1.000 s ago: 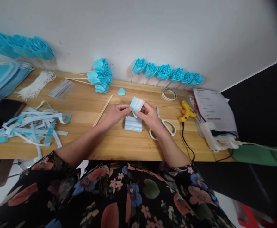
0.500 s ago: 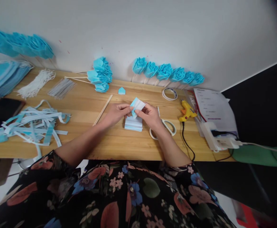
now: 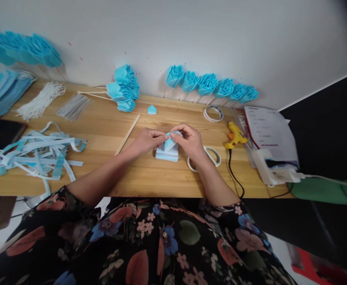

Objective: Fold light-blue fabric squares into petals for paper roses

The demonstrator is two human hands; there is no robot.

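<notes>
Both hands meet at the middle of the wooden table [image 3: 149,178]. My left hand [image 3: 147,141] and my right hand [image 3: 189,141] pinch a small light-blue folded piece [image 3: 170,143] between their fingertips, just above a short stack of blue and white pieces [image 3: 166,155]. The fingers of both hands are closed on the piece, which is bent over at its top edge. A wooden stick [image 3: 127,134] lies left of my left hand. White-handled scissors [image 3: 206,156] lie under and right of my right wrist.
Blue paper roses [image 3: 210,85] line the wall. Roses on sticks [image 3: 122,89] and one folded blue petal [image 3: 151,110] lie behind. A tape ring [image 3: 213,113], yellow glue gun [image 3: 234,136], papers [image 3: 268,128] and power strip [image 3: 276,172] sit right. Cut strips [image 3: 37,148] pile left.
The piece was held up flat between the hands; now it is lower, folded over, with my right fingers curled on top of it. The view has shifted slightly.
</notes>
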